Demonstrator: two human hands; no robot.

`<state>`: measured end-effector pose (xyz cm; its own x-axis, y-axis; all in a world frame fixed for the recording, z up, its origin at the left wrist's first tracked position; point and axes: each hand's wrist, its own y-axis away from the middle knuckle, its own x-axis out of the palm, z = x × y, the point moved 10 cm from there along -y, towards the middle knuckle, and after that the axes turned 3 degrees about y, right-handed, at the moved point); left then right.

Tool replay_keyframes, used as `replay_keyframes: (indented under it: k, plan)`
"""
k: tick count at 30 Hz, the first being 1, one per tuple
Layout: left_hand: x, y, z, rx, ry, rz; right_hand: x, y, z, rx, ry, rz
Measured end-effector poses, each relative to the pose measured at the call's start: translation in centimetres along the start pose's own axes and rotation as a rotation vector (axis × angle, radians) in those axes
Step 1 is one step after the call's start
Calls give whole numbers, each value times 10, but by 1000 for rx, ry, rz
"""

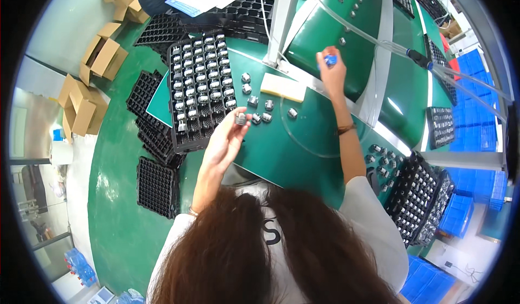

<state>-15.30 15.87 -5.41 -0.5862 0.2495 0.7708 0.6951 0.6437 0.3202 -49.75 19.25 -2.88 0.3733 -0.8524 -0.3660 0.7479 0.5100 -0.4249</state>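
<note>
My left hand point(223, 141) is closed in a pinch on a small silvery metal part point(241, 119), next to the right edge of a black tray point(190, 142) that holds rows of similar shiny parts. Loose metal parts point(268, 105) lie on the green table just beyond and right of that hand. Farther off to the right, my right hand point(333, 74) is raised near the edge of the green conveyor belt point(309, 38). Its fingers are wrapped round a small blue object point(330, 60), whose kind I cannot make out.
A yellow sponge block point(283, 87) lies between my hands. White frame posts point(281, 22) and clear hoses point(374, 38) cross above the belt. Stacked black trays point(157, 187) stand at the left, more filled trays point(414, 195) at the right. Cardboard boxes point(81, 106) sit along the left wall.
</note>
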Motion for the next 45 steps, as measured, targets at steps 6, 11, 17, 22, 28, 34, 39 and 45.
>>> replay_keyframes:
  k: [6, 11, 17, 22, 28, 34, 39, 45]
  plan:
    - [20, -18, 11, -55, -108, -8, -47, -57, -63, 9, 441, -175]
    - [14, -33, 25, -22, -84, 17, -49, -51, -62, 24, 481, -174]
    - [14, -54, 43, -18, -134, -8, -46, -22, -13, -52, 31, -203]
    - [38, -58, 25, 96, -197, 69, 37, 61, 17, 442, -734, 318]
    - [41, -55, 22, 129, -288, 57, 52, 109, 94, 353, -801, 500]
    - [41, -46, 25, 157, -319, 67, 49, 122, 102, 295, -813, 513]
    - [36, -41, 28, 132, -338, 78, 47, 130, 111, 246, -760, 537]
    - [31, -37, 27, 117, -312, 62, 51, 135, 111, 298, -741, 585]
